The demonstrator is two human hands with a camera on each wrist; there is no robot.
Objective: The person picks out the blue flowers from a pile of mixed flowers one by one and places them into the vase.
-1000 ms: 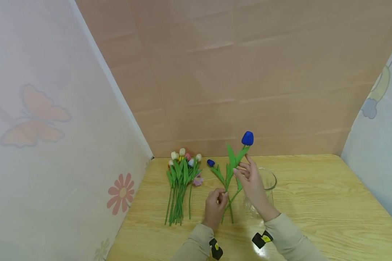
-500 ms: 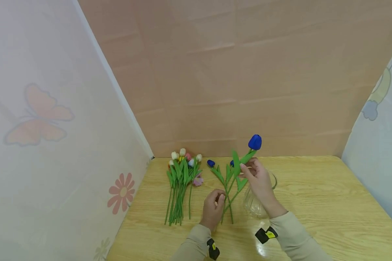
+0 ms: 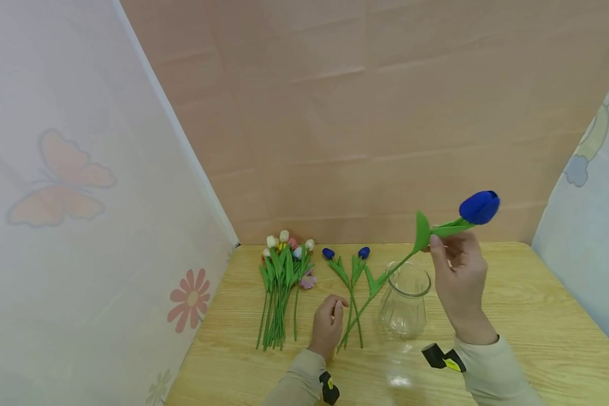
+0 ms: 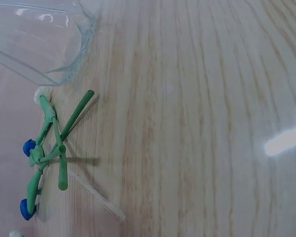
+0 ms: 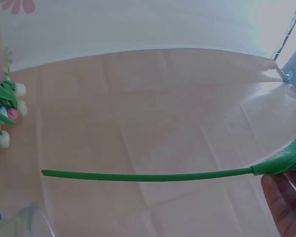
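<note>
My right hand (image 3: pixel 459 273) pinches a blue artificial tulip (image 3: pixel 479 207) by its leaves just below the bloom. The held tulip's long green stem (image 5: pixel 148 177) slants down to the left in the head view, passing in front of a clear glass vase (image 3: pixel 403 316). Two more blue tulips (image 3: pixel 363 252) lie on the table with crossed stems. Beside those stems my left hand (image 3: pixel 327 326) rests with its fingers loosely curled, holding nothing visible. In the left wrist view the crossed stems (image 4: pixel 63 173) and the vase (image 4: pixel 44 34) appear, but not the hand.
To the left lies a bunch of artificial tulips (image 3: pixel 281 282) with white, pink, yellow and pale blue blooms, and a lilac flower (image 3: pixel 308 280) beside it. Patterned side panels and a brown back sheet (image 3: pixel 365 124) enclose the wooden table (image 3: pixel 528 327).
My right hand has carried its blue tulip rightward past the vase, tilting the bloom to the right. The left hand has drawn back slightly from the stems on the table.
</note>
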